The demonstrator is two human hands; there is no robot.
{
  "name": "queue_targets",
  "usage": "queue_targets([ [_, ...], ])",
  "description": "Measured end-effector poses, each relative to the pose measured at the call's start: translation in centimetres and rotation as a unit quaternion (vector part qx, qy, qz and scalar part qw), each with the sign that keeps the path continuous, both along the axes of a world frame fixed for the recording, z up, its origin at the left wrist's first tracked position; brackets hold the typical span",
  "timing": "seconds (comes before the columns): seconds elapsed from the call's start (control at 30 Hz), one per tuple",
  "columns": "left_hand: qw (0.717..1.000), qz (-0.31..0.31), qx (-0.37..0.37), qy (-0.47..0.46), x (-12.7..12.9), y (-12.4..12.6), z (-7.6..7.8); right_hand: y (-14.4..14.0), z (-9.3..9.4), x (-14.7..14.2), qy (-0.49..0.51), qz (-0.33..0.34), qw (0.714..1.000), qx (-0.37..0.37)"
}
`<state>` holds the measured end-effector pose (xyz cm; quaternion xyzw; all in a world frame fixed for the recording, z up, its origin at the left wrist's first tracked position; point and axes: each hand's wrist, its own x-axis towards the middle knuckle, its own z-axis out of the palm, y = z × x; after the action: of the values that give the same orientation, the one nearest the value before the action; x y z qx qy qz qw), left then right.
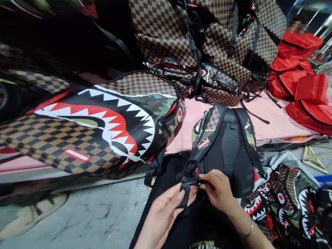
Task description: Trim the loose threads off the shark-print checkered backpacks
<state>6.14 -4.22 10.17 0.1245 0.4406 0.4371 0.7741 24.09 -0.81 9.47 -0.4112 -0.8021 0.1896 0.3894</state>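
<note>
Both hands working low centre, ~6 o'clock. Left hand (166, 207) pinching black strap (187, 188) w/ thumb + fingers; right hand (220, 192) gripping strap's buckle end. Strap hanging off backpack (228, 148), standing back-panel up, leaning on pink tabletop (259, 114) edge. Shark-mouth bag (98, 124) lying at 10 o'clock.

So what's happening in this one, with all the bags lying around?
A person has a backpack standing back-side up in front of them. Both hands pinch its black strap near a small buckle: the left hand from below, the right hand from the side. A large shark-mouth backpack lies on the pink table, with checkered bags and red bags piled behind.
</note>
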Motion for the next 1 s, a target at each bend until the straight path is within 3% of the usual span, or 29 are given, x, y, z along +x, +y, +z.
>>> queue_targets([
  [0.23, 1.0, 0.001, -0.01, 0.0, 0.1, 0.4, 0.3, -0.4, 0.1, 0.3, 0.035, -0.014, 0.999, -0.004],
  [0.6, 0.999, -0.021, -0.016, 0.044, 0.6, 0.4, 0.6, 0.5, -0.6, -0.1, -0.023, -0.023, 0.998, 0.05],
  [0.83, 0.998, 0.005, -0.014, 0.064, 1.2, 0.7, 1.6, 0.0, -0.1, 0.0, 0.049, -0.027, 0.998, -0.01],
  [1.0, 0.998, 0.007, -0.007, 0.059, 1.4, 0.7, 1.3, -0.2, -0.3, 0.4, 0.02, -0.035, 0.999, -0.02],
])
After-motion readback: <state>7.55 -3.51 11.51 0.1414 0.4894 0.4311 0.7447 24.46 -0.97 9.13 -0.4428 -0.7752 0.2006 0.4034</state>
